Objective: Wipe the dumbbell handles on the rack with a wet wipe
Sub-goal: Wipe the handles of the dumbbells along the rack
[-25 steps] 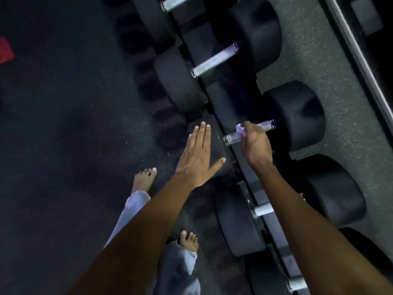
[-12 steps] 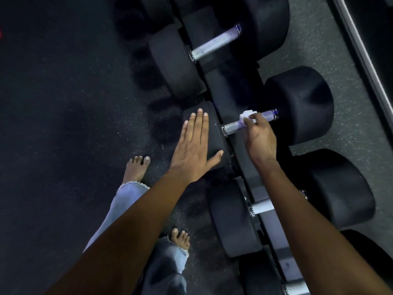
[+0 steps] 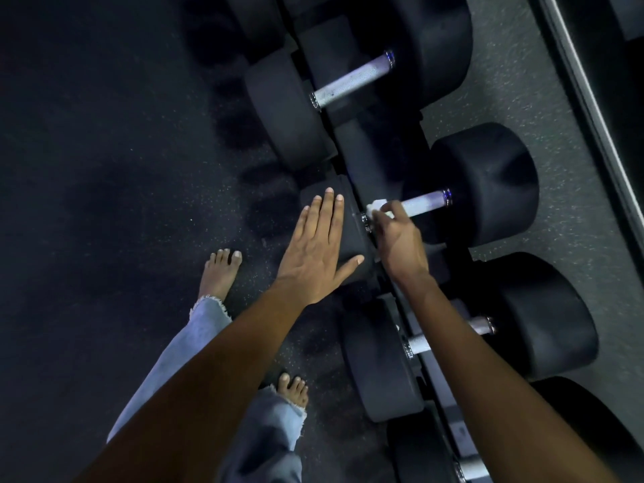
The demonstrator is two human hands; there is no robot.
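Head view, looking down. Row of black dumbbells on a low rack (image 3: pixel 360 158), running from top centre to bottom right.

Right hand (image 3: pixel 399 238) over the middle dumbbell's handle (image 3: pixel 423 203). Fingers curled down at the near end of the handle, by the inner collar, pinching a white wipe (image 3: pixel 378 208). The wipe shows as a small bunched wad pressed against the metal. The far length of the handle is bare and bright, up to the outer head (image 3: pixel 488 183).

Left hand (image 3: pixel 319 249) flat, fingers straight and together, thumb spread. Palm rests on the near head (image 3: pixel 348 238) of the same dumbbell; that grip holds nothing.

Next dumbbell up the row: knurled handle (image 3: pixel 352 80) fully exposed, untouched. Next one down: its handle (image 3: pixel 420 341) partly hidden behind the right forearm.

Dark speckled floor (image 3: pixel 104 203) at left. Two bare feet (image 3: pixel 221 271) on it, frayed pale jeans (image 3: pixel 195 339) above them. Grey carpet strip (image 3: pixel 522 81) beyond the rack.
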